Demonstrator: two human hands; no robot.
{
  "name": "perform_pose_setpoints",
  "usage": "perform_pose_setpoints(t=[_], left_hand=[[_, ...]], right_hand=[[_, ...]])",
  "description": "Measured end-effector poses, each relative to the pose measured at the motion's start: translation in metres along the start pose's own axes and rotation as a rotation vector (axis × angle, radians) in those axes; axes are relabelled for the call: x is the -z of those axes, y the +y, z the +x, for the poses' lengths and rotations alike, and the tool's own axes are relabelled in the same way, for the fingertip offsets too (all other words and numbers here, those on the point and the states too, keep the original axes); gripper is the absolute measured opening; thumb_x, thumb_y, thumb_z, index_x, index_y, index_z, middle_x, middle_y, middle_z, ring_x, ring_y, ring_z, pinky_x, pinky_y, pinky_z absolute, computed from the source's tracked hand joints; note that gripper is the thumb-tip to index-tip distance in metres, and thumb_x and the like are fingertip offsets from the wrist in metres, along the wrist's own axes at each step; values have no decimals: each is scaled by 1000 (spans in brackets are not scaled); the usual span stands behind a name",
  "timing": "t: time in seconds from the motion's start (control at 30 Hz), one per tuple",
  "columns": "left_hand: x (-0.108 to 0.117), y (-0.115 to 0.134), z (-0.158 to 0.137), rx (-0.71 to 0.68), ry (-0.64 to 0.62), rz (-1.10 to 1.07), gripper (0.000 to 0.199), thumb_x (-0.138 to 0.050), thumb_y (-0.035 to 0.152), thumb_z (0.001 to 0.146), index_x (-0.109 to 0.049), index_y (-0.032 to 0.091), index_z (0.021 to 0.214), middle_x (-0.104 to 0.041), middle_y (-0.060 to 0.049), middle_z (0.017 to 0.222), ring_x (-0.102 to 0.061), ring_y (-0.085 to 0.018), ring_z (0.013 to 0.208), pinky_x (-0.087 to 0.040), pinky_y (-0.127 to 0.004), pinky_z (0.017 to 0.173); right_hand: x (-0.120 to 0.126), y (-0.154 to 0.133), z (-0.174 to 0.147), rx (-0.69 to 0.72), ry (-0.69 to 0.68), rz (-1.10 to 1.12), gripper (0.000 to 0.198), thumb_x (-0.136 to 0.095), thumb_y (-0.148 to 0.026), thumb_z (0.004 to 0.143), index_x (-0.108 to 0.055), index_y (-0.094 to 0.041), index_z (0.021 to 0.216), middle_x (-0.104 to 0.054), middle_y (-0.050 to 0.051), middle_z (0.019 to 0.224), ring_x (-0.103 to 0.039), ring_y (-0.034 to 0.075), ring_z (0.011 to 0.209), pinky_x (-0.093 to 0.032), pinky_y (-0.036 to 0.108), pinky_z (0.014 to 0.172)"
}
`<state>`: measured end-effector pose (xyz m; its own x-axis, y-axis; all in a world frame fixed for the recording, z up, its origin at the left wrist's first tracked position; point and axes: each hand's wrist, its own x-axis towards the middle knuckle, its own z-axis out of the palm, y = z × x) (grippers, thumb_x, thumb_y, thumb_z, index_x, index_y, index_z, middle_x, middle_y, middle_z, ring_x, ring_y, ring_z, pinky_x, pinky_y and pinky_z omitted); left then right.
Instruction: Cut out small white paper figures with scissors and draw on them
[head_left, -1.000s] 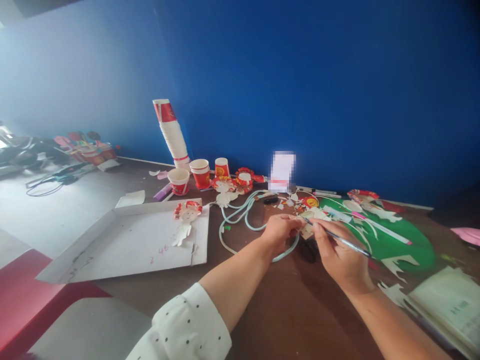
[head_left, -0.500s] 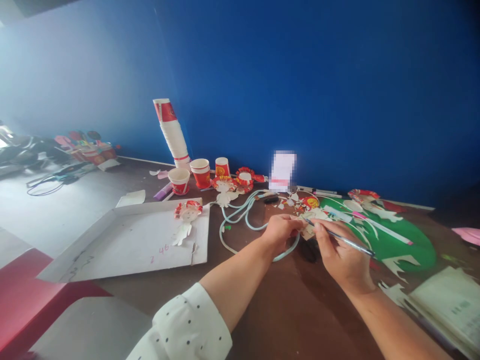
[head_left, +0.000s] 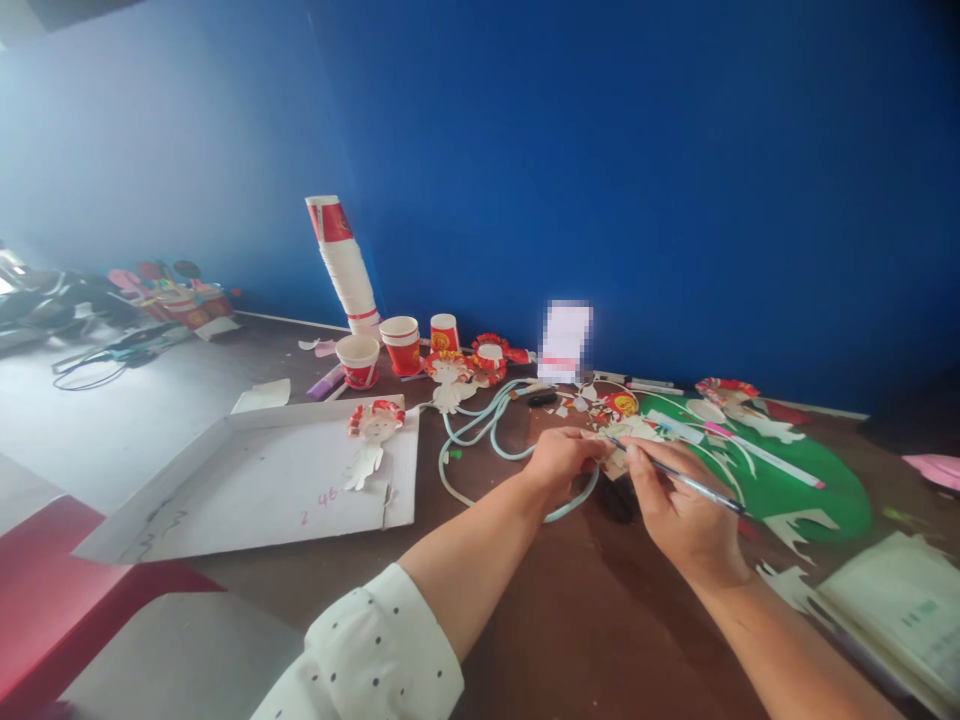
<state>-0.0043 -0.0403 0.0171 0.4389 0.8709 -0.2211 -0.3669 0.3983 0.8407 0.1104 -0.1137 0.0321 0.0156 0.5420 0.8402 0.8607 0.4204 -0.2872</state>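
Observation:
My right hand [head_left: 690, 525] grips a slim pen [head_left: 701, 487] with a silvery clear barrel, its tip slanting left onto a pale paper cutout [head_left: 616, 462]. With fingers pinched together, my left hand [head_left: 556, 465] holds that cutout by its left edge; the exact outline is partly hidden by both hands. Beyond them lie small paper scraps [head_left: 577, 404] and a red cup base with a gold print [head_left: 621, 404]. A pale blue cable [head_left: 480, 432] loops around and behind my left hand.
Left of me sits a white box lid [head_left: 262, 480] bearing a paper figure [head_left: 367, 450] with a red fringe. Paper cups [head_left: 357, 355] and a tall leaning cup stack [head_left: 349, 275] line the blue wall. A green sheet [head_left: 825, 510] carries a pink-capped marker [head_left: 780, 462] on the right.
Almost nothing differs. Both hands, the pen and the paper cutout stay in the same place.

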Motion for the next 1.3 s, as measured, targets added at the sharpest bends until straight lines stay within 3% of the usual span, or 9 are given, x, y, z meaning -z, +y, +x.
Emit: perform_pose_setpoints(t=[0.57, 0.93, 1.3], left_hand=[[0, -1, -1, 21, -16, -4, 13, -74, 14, 53, -61, 11, 57, -54, -2, 55, -46, -8, 53, -33, -23, 52], [-1, 3, -3, 59, -31, -57, 25, -81, 19, 52, -57, 12, 54, -53, -1, 53, -43, -6, 49, -32, -24, 52], [0, 0, 0, 41, -10, -6, 21, -79, 17, 56, -59, 11, 57, -54, -1, 53, -45, -7, 50, -31, -23, 52]], right_hand=[[-1, -2, -1, 16, 16, -15, 14, -59, -17, 86, -70, -15, 94, -73, 10, 89, -68, 22, 83, -54, 36, 82], [3, -3, 1, -6, 48, -11, 15, -57, -19, 87, -70, -16, 94, -73, 10, 88, -68, 22, 83, -53, 36, 81], [3, 1, -1, -1, 8, -26, 15, -56, -18, 87, -70, -14, 92, -73, 12, 87, -67, 22, 82, -53, 36, 81]])
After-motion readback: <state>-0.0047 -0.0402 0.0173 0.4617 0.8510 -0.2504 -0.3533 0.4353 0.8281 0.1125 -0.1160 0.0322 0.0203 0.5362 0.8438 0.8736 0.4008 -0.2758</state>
